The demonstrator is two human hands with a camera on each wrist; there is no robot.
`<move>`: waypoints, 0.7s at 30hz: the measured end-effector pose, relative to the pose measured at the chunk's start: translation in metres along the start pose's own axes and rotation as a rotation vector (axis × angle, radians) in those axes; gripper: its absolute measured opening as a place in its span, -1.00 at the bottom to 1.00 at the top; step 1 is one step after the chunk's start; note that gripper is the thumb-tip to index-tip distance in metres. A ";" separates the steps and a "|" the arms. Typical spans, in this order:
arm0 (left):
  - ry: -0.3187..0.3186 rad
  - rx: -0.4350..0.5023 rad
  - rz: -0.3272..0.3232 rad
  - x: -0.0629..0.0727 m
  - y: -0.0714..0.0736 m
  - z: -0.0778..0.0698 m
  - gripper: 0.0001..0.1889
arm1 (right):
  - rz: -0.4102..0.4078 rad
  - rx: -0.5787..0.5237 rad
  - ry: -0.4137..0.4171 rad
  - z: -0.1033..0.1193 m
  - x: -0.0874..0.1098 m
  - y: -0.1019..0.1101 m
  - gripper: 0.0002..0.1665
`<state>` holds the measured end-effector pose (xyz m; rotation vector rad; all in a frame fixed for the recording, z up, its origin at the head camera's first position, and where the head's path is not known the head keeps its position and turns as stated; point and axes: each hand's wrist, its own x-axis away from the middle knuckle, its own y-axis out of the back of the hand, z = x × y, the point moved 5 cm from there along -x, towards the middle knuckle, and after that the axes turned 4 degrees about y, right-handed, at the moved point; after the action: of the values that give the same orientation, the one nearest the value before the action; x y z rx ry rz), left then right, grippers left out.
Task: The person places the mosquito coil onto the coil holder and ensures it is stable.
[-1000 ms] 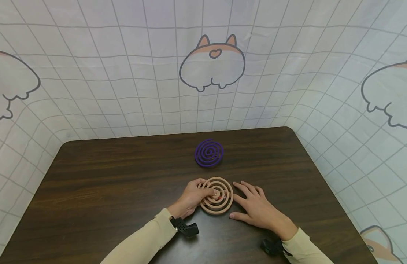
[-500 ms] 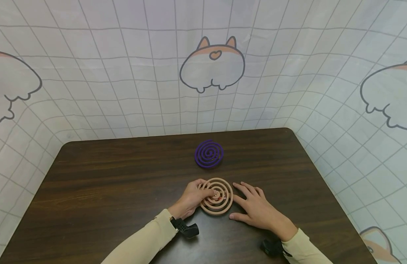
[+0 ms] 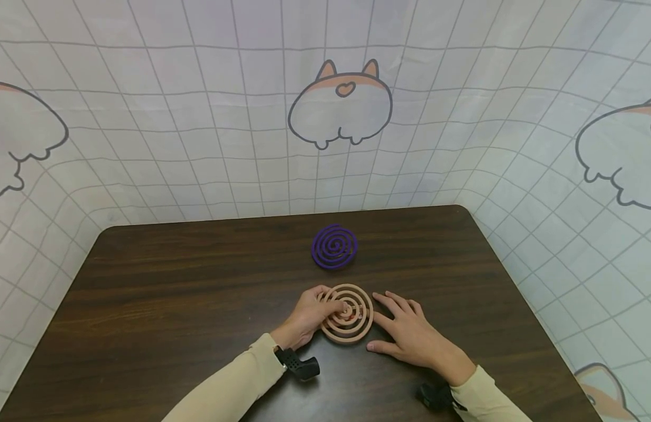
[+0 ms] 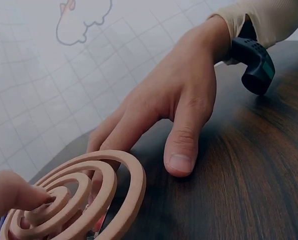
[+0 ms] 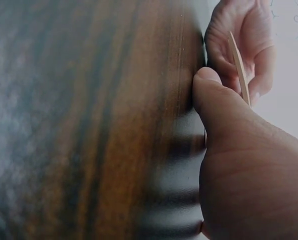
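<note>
In the head view, a tan spiral mosquito coil (image 3: pixel 346 337) sits near the middle of the table, its left side in my left hand (image 3: pixel 305 316). That hand's thumb lies over the coil's centre, with the fingers partly hidden around its left edge. Small red and white bits show through the gaps of the coil. Beside the coil's right edge is my right hand (image 3: pixel 409 331), fingers spread and resting on the table; in the left wrist view its fingertips are partly hidden behind the coil (image 4: pixel 134 175). A purple mosquito coil (image 3: pixel 334 246) lies farther back.
A dark wood-grain table (image 3: pixel 172 281) with rounded far corners bears everything. Behind and beside it hangs a white gridded curtain (image 3: pixel 198 117) with cartoon dog prints. Black wrist cameras (image 3: pixel 301 366) sit at both cuffs.
</note>
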<state>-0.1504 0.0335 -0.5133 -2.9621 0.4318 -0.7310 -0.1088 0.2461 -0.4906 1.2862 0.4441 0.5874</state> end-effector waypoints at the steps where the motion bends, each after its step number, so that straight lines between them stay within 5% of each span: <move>1: 0.004 -0.005 -0.003 -0.001 0.000 0.000 -0.59 | 0.001 -0.002 -0.001 0.000 0.000 0.000 -0.19; 21: 0.015 -0.074 -0.041 -0.001 0.000 -0.002 -0.56 | -0.010 -0.011 -0.006 0.000 0.000 -0.001 -0.19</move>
<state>-0.1520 0.0340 -0.5121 -3.0454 0.4087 -0.7579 -0.1088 0.2461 -0.4919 1.2741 0.4412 0.5764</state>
